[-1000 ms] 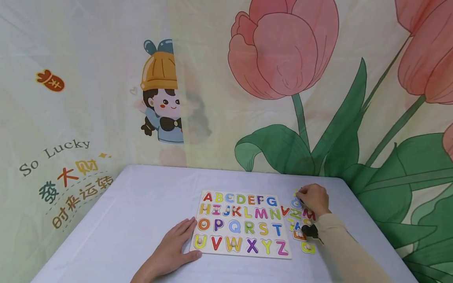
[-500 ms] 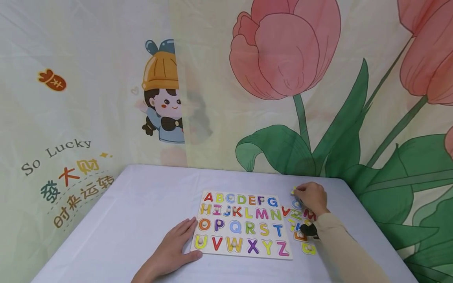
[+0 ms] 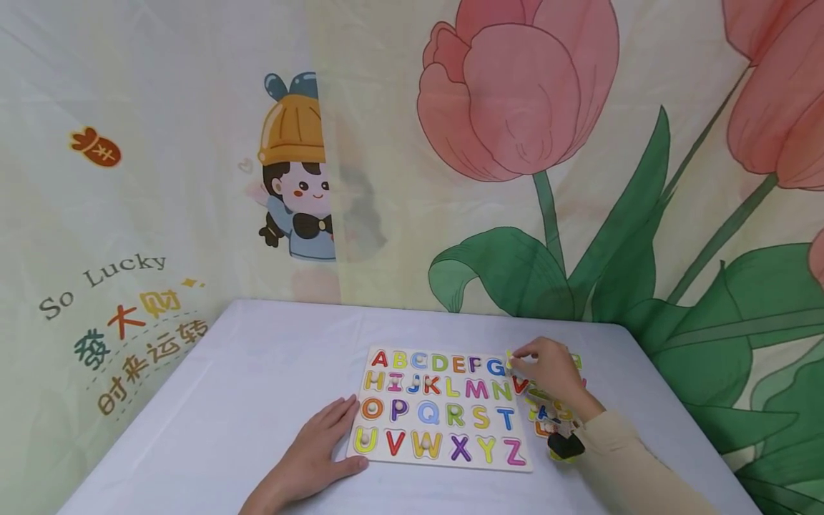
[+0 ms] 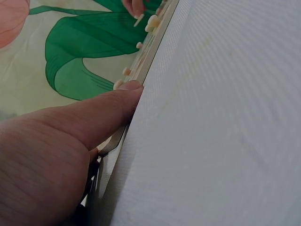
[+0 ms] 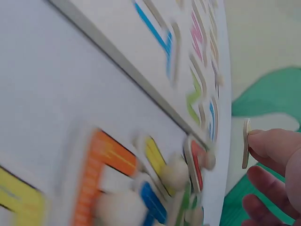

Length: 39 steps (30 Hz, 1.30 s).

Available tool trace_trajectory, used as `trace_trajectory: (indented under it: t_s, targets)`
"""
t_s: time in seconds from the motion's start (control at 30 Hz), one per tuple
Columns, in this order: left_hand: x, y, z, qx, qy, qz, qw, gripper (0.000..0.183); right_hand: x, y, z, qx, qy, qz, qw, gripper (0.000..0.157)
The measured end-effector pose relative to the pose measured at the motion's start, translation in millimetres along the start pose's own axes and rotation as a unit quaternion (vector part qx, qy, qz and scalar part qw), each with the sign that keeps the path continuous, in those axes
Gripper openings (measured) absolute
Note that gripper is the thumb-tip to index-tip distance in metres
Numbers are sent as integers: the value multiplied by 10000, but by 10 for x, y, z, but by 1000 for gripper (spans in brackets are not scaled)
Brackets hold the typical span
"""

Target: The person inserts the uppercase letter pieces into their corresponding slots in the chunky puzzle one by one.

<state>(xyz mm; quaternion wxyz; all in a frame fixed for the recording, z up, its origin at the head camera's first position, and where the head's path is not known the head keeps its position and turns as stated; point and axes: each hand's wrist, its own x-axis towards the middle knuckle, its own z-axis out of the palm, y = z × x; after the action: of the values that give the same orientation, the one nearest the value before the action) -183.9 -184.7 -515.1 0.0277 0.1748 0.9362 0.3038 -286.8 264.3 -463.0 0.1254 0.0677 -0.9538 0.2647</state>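
My left hand [image 3: 315, 450] rests at the left edge of a white wooden alphabet puzzle board [image 3: 413, 411], fingers extended. Its thumb [image 4: 110, 108] touches the board's near edge in the left wrist view. Beyond the board's far right corner, my right hand [image 3: 555, 368] pinches a small letter piece [image 5: 246, 143] between thumb and forefinger. The piece appears yellowish in the head view; in the right wrist view it is edge-on, hiding its letter. Several letters with round knobs, such as the W [image 3: 425, 445], sit in the board's slots.
Loose knobbed letters lie right of the board: a red V [image 3: 520, 386] at its edge, an orange E [image 5: 89, 179] and others overlapping. My right forearm [image 3: 634, 458] covers part of this pile. A white cloth covers the table [image 3: 257, 379]; a printed curtain [image 3: 386, 143] hangs behind.
My right hand has moved left from the far end of the loose pile to the board's corner, carrying the yellowish letter piece. My left hand stays in place.
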Motion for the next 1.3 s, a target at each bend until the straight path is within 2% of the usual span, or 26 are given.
trace_trajectory:
  t_s: [0.2, 0.47, 0.63, 0.73, 0.87, 0.97, 1.3]
  targets:
    - [17, 14, -8, 40, 34, -8, 10000, 100, -281, -134, 32, 9, -206, -396, 9990, 11]
    - [29, 9, 0, 57, 11, -38, 10000, 100, -576, -334, 46, 97, -616, -215, 9978, 10]
    - [27, 18, -1, 11, -19, -51, 10000, 100, -744, -407, 77, 41, -814, -354, 9960, 15]
    - [19, 18, -3, -1, 0, 13, 10000, 99, -834, -440, 97, -67, -878, -617, 9942, 14]
    - [0, 15, -10, -12, 70, 161, 9998, 99, -924, -474, 124, -124, -927, -1060, 9900, 12]
    - [-7, 11, -11, -16, 91, 197, 9998, 99, -975, -499, 143, -123, -1025, -1221, 9871, 10]
    - [-4, 5, 1, -8, 46, 139, 9999, 99, -1046, -552, 178, -196, -1159, -1250, 9852, 12]
